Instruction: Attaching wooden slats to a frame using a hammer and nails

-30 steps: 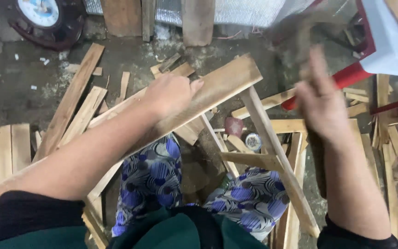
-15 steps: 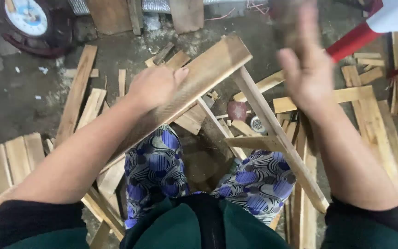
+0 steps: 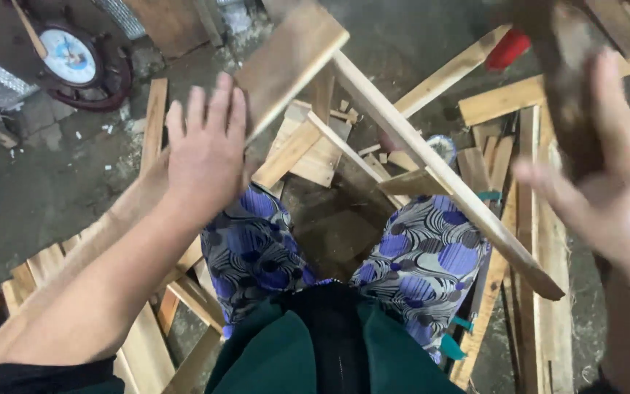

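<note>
The left hand [image 3: 209,149] lies flat on the wide plank [image 3: 286,62], palm down, fingers straight and close together, thumb tucked along the near edge. A second ago the fingers curled more loosely over that board; now they press it down, and the camera has come nearer, so the plank's far end fills the top middle of the view.

The right hand [image 3: 614,197] is raised at the right edge, blurred by motion. It has swung up and closer than before. Its fingers wrap a dark, blurred tool [image 3: 566,87], which looks like a hammer, though the blur hides its head and I cannot tell how tight the grip is. Judging by the lift, a stroke is in progress and the pressed hand is steadying the work for it.

A thin slat [image 3: 439,171] runs from under the plank's far end down to the right, crossing over the patterned trousers [image 3: 417,259]. Loose wood strips [image 3: 526,190] lie about the floor, and a round clock [image 3: 71,58] rests at the far left.
</note>
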